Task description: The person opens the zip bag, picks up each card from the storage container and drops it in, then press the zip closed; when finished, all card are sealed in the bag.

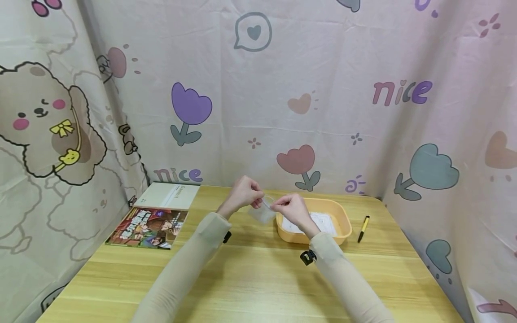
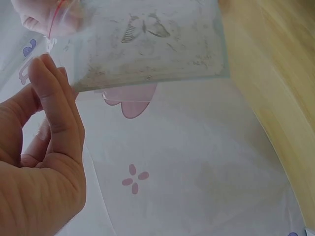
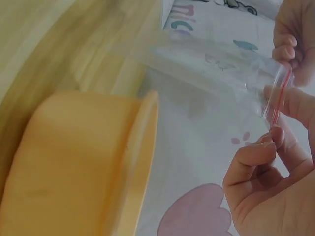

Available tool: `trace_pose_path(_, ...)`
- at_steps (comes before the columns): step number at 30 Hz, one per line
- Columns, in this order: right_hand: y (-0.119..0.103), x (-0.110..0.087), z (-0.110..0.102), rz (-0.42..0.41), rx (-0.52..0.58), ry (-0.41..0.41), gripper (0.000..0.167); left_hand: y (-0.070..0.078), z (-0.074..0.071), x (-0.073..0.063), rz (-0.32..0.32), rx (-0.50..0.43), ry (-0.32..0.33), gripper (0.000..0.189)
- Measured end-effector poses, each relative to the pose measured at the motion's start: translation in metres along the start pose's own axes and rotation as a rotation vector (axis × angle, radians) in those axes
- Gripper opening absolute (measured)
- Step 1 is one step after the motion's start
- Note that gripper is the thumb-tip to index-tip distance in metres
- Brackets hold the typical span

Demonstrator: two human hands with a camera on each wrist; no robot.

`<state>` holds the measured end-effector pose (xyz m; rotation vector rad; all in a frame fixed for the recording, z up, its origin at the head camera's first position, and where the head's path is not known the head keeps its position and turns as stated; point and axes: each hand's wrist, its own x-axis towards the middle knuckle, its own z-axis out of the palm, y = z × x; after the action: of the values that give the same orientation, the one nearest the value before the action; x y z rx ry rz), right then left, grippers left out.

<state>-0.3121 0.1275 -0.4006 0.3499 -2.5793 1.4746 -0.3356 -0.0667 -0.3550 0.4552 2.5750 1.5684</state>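
The left hand (image 1: 245,193) grasps, thumb against fingers, one end of the mouth of a flat, clear plastic bag (image 1: 263,215) with a red zip line; the right hand (image 1: 295,208), between 3 and 4 o'clock from it, pinches the other end. Holding both ends probably keeps the mouth taut and lets the bag hang free above the yellow wood-grain counter (image 1: 258,282). A grey butterfly figure (image 2: 144,28) shows on the bag; whether on the plastic or on something inside, I cannot tell. At 3 o'clock from the bag stands a yellow-orange, rounded rectangular basin (image 1: 292,237) with white contents (image 1: 325,222), too blurred to name; it seems placed for easy reach. Beyond it, near 3 o'clock, lies a slim yellow-and-black pen (image 1: 363,229), apparently out of the way. At 9 o'clock, well apart, lie a colourful glossy magazine (image 1: 147,229) and a flat cream book (image 1: 161,195), probably kept aside to leave the hands room. At 12 o'clock hangs a pale fabric curtain (image 1: 258,89) printed with tulips
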Motion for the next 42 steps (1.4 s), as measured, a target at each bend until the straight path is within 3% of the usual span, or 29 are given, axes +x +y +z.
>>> trace_pose_path(5,0.002,0.000,0.005,0.016,-0.011,0.013,0.007,0.000,0.000,0.000,0.008,0.006,0.007,0.013)
trace_pose_path(11,0.005,0.000,0.002,-0.034,-0.045,0.011,0.011,0.000,0.000,-0.001,0.008,0.016,0.015,0.012)
trace_pose_path(15,0.012,0.001,-0.002,-0.067,0.032,0.007,0.016,0.000,0.000,-0.001,0.006,0.020,0.025,0.011)
trace_pose_path(22,0.020,0.000,-0.008,-0.087,0.176,-0.073,0.022,-0.003,-0.001,0.000,0.009,0.024,0.022,0.012)
trace_pose_path(32,0.026,0.001,-0.013,-0.116,0.237,-0.140,0.023,-0.003,-0.002,-0.001,-0.015,0.035,0.030,0.010)
trace_pose_path(42,0.046,0.009,-0.034,-0.077,0.284,-0.196,0.031,-0.005,-0.005,-0.002,-0.013,0.043,0.036,0.010)
